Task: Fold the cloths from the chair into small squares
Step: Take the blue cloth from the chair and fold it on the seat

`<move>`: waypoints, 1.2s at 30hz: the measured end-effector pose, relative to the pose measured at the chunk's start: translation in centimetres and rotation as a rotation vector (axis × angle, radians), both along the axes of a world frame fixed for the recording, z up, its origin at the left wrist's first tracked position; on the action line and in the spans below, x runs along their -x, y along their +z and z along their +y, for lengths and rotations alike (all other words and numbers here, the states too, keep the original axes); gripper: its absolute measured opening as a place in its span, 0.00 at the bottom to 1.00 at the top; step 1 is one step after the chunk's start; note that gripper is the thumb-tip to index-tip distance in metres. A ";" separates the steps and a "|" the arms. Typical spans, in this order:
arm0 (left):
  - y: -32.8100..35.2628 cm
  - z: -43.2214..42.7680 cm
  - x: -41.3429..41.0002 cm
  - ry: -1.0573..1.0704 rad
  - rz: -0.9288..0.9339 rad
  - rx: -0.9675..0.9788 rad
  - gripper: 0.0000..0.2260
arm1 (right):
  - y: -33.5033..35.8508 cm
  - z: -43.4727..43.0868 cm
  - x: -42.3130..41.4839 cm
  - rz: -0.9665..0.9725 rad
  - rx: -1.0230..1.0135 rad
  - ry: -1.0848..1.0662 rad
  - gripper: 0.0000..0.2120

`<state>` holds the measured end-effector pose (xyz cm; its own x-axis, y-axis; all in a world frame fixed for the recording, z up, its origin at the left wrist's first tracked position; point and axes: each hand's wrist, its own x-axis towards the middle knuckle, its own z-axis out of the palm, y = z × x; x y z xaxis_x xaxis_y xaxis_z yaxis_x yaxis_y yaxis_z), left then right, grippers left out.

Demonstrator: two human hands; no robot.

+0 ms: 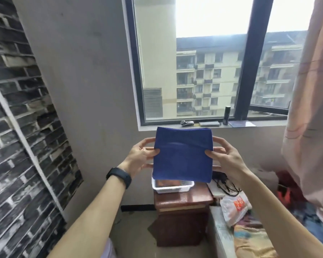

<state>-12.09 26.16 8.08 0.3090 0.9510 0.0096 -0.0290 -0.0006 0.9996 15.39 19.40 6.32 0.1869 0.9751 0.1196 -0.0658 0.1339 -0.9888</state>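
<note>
The folded blue cloth point(183, 155) is held upright in the air in front of you, at about the level of the window sill point(237, 125), with its flat face toward you. It forms a near-square, with a folded edge along the top and a diagonal crease running across its upper right part.

Your left hand point(138, 155) grips the cloth's left edge. The thumb point(154, 151) lies on the near face, and the remaining fingers curl round behind the edge, so the cloth is pinched between them. Your right hand point(226, 157) grips the right edge at about the same height. Its thumb point(210, 153) presses on the near face, and the other fingers are spread apart beside and behind the edge (their tips are hidden by the cloth). The cloth spans the gap between your two hands.

A black wristband point(119, 176) sits on your left wrist.

Below the cloth's lower edge, a white plastic basket point(172, 189) stands on a brown wooden cabinet point(183, 203). To the right of the cabinet lies a white plastic bag with orange print point(233, 203). A pink curtain point(309, 108) hangs at the right, and a dark brick-pattern wall point(17, 127) covers the left.
</note>
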 end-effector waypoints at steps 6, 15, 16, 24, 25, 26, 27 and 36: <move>-1.4 7.4 -4.4 0.051 0.008 0.019 0.17 | -0.8 8.3 -4.8 -0.042 0.014 0.035 0.19; -9.9 17.2 -8.8 0.130 0.039 0.202 0.14 | -9.1 19.8 -9.0 -0.026 0.223 0.071 0.17; -11.7 18.2 -9.0 0.143 0.047 0.247 0.14 | -11.0 21.0 -9.0 -0.027 0.266 0.083 0.17; -27.4 27.0 -9.1 0.181 0.205 0.660 0.08 | -28.2 30.5 -8.1 0.012 0.717 0.109 0.17; -28.9 28.2 -9.1 0.178 0.222 0.712 0.07 | -29.7 31.8 -8.0 0.039 0.784 0.115 0.16; -30.4 29.5 -9.1 0.175 0.241 0.760 0.06 | -31.0 33.1 -7.7 0.049 0.848 0.120 0.15; -31.7 30.6 -9.1 0.177 0.267 0.803 0.06 | -32.1 34.4 -7.4 0.048 0.903 0.121 0.14; -38.5 41.4 -9.1 0.298 0.325 0.953 0.07 | -38.5 46.1 -5.9 0.037 1.020 0.108 0.15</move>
